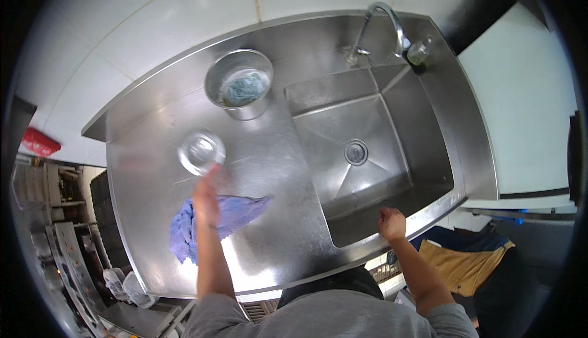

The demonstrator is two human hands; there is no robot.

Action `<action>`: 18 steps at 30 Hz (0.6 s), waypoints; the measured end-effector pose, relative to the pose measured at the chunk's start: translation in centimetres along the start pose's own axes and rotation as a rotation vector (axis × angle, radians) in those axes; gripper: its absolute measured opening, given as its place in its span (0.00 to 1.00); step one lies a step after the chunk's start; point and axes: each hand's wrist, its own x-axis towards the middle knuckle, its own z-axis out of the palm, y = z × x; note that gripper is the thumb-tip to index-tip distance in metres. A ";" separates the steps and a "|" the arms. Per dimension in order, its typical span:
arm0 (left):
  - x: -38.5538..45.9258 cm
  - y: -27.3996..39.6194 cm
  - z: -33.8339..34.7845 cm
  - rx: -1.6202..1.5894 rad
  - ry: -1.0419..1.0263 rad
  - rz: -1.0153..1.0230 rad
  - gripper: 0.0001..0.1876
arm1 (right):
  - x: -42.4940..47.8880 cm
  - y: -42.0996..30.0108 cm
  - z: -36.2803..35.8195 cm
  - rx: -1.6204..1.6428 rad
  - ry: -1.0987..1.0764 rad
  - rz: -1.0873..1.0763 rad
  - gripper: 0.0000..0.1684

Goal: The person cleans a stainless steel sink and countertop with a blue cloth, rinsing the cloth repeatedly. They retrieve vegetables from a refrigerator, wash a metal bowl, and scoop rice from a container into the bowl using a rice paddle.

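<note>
My left hand [206, 202] is blurred and reaches over a crumpled purple cloth [243, 211] on the steel counter. Its fingertips overlap the near rim of a round, shiny metal lid or dish [201, 151]; whether they grip it I cannot tell. Over the front edge of the stainless steel sink [321, 145] is my right hand [392, 224], with curled fingers and nothing visible in it. Further back stands a deep steel pot [250, 112] that contains a greenish scouring pad or cloth [245, 87] and some whitish foam.
A curved chrome faucet [388, 9] rises behind the sink, whose floor has a round drain [356, 152]. A clear bottle [419, 53] stands in the back right corner. White tiled wall [183, 21] borders the counter. Tan and dark cloth [464, 264] hangs at lower right.
</note>
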 end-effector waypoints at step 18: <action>-5.0 -14.8 21.9 0.647 -0.548 -0.082 0.26 | 0.2 0.7 -0.6 -0.003 -0.013 0.005 0.08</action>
